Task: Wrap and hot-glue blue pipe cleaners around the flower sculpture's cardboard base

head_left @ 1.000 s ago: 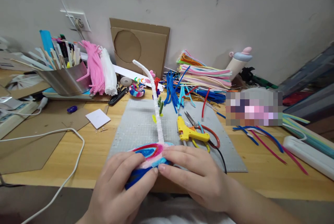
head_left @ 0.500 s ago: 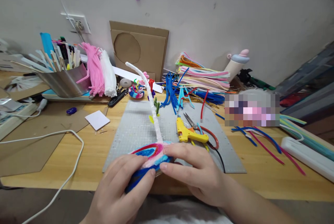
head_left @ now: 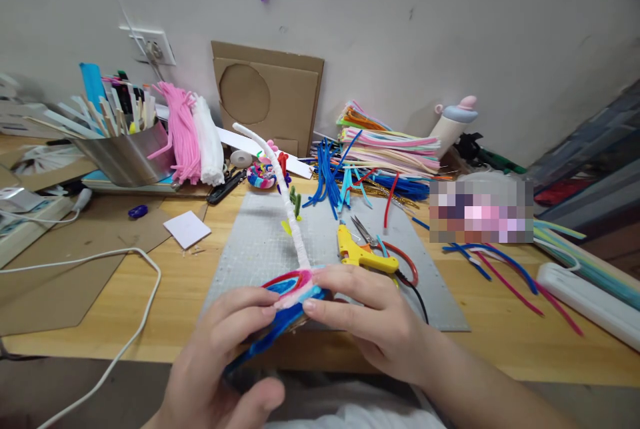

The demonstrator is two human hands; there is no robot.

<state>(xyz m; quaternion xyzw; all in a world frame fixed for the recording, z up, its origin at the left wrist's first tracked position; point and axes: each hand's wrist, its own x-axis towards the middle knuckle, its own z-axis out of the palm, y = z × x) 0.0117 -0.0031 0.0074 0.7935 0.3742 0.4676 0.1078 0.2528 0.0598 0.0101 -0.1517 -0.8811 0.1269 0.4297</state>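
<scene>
A pipe-cleaner craft is between my hands near the table's front edge, its base covered in blue, pink, red and white bands. A white wrapped stem rises from it, tilted left and bent at the top. My left hand curls its fingers over the left side, with the thumb held away. From the base's edge a dark blue strand runs toward the lower left, under that hand. My right hand grips the right side; its fingertips press near the stem's foot. The base's underside is mostly hidden.
On the grey cutting mat lie a yellow glue gun and scissors. Bundled pipe cleaners are piled behind. A white cable crosses the left side, and a metal container holds sticks.
My left thumb has lifted off the base and moved down, away from the fingers. The craft has tilted slightly, its stem tip shifting left. More of the blue strand shows at the lower left.
</scene>
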